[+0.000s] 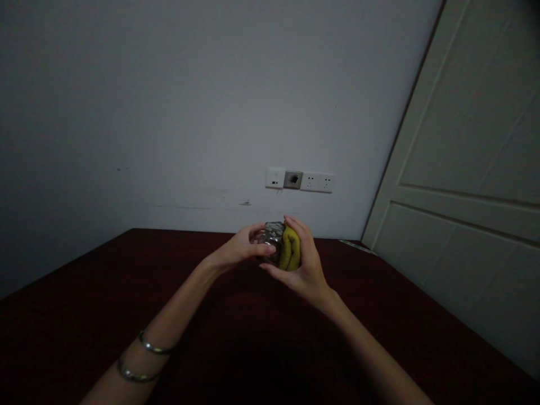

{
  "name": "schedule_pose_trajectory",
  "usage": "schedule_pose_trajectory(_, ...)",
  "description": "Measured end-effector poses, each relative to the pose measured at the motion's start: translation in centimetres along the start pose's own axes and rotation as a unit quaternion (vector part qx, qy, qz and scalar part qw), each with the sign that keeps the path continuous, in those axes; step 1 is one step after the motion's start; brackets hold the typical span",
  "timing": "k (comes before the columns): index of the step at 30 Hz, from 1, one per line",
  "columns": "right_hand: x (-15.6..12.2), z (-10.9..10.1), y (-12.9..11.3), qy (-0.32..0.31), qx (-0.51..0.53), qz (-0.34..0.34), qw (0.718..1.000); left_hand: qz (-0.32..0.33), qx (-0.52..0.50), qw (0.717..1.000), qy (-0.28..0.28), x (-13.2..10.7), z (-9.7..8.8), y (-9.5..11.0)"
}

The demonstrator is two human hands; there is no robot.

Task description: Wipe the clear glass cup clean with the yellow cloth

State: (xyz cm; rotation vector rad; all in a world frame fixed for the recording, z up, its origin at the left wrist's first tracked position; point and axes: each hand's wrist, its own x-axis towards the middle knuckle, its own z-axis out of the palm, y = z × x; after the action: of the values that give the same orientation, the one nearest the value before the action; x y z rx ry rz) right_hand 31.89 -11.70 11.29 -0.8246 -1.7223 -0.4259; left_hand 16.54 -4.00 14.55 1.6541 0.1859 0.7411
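Both hands meet above the far part of a dark red table [126,292]. My right hand [306,267] cups a small bundle from below and behind: a yellow rolled piece [291,247] beside crinkled silver foil [272,236]. My left hand [238,247] pinches the foil side with thumb and fingers. The bundle is held clear of the table top. Two thin metal bangles [145,357] sit on my left forearm.
A pale wall stands behind the table, with a white socket strip [300,180] low on it. A cream panelled door [464,185] fills the right side. A thin pale strip [356,246] lies at the table's far right corner.
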Motion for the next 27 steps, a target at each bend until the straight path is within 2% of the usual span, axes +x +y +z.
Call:
schedule_pose_trajectory(4, 0.1, -0.2, -0.4, 0.025, 0.04, 0.029, 0.998, -0.017, 0.07, 0.995, -0.075, -0.1, -0.6, 1.7)
schedule_pose_trajectory(7, 0.3, -0.4, -1.0, 0.035, 0.121, 0.111, 0.986, -0.035, 0.176, 0.969, -0.168, -0.5, -1.0, 3.6)
schedule_pose_trajectory(8, 0.5, -0.6, -1.3, 0.04, 0.155, 0.148, 0.976, -0.022, 0.226, 0.961, -0.156, -0.7, -1.1, 4.2)
schedule_pose_trajectory(11, 1.2, -1.0, -2.3, 0.06, 0.243, 0.252, 0.935, 0.02, 0.364, 0.929, -0.059, -1.3, -0.8, 5.2)
schedule_pose_trajectory(12, 1.4, -1.2, -2.7, 0.063, 0.266, 0.279, 0.921, 0.03, 0.39, 0.919, -0.043, -1.4, -0.5, 5.3)
schedule_pose_trajectory(16, 2.0, -1.7, -3.7, 0.049, 0.317, 0.332, 0.887, 0.079, 0.421, 0.903, -0.033, -1.5, 0.4, 5.1)
schedule_pose_trajectory(22, 2.0, -1.6, -4.1, 0.038, 0.327, 0.337, 0.882, 0.09, 0.446, 0.89, -0.02, -1.6, 0.7, 4.9)
schedule_pose_trajectory(27, 1.6, -1.1, -3.7, 0.033, 0.298, 0.281, 0.912, 0.099, 0.446, 0.89, 0.002, -2.0, 1.0, 5.2)
